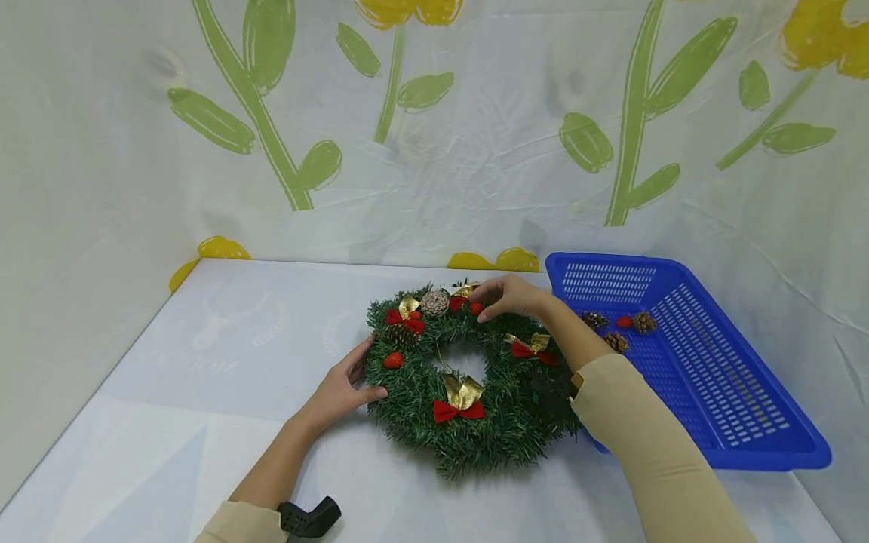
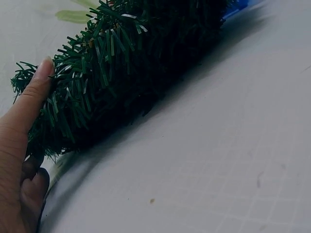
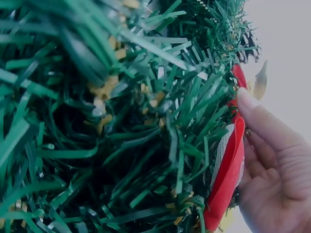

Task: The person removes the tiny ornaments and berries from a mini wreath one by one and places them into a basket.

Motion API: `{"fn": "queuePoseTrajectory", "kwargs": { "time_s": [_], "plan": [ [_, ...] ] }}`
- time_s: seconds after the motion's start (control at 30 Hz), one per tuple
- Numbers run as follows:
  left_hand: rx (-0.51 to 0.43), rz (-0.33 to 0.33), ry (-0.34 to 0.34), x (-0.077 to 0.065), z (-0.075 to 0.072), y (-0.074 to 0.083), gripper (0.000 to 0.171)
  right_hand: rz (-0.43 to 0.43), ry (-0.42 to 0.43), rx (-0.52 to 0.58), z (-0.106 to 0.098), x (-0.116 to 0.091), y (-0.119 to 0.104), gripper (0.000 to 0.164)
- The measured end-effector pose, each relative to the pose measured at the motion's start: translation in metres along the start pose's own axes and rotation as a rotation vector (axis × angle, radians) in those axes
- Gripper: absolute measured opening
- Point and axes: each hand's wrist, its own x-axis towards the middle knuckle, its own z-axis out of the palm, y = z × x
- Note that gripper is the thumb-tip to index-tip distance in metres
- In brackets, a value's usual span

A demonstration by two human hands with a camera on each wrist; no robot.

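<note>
Wreath (image 1: 414, 392) on the counter (image 1: 204, 362), head view, right hand (image 1: 514, 296) up at a red berry (image 1: 476, 308)! Left wrist: left hand (image 2: 12, 160) clamps its fingers round the edge. Right wrist: thumb's beside red ribbon (image 3: 227, 179); pinching or not, can't tell.

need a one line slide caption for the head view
Left hand and right hand touch a bow-decked wreath beside a blue basket.
</note>
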Motion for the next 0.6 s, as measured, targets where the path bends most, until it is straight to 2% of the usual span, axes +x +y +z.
{"fn": "queuePoseTrajectory", "kwargs": {
  "time_s": [0.17,0.3,0.6],
  "plan": [
    [0.002,0.003,0.002,-0.0004,0.0002,0.0,0.098,0.023,0.031,-0.057,0.002,0.0002,0.0015,0.043],
    [0.005,-0.004,0.003,-0.0007,0.0004,0.0002,0.098,0.01,0.043,-0.089,0.0033,0.0013,0.0024,0.04],
    [-0.005,-0.014,0.004,-0.0006,0.001,0.0004,0.098,0.02,0.072,-0.065,0.0068,0.0013,0.0017,0.029]
  ]
}}
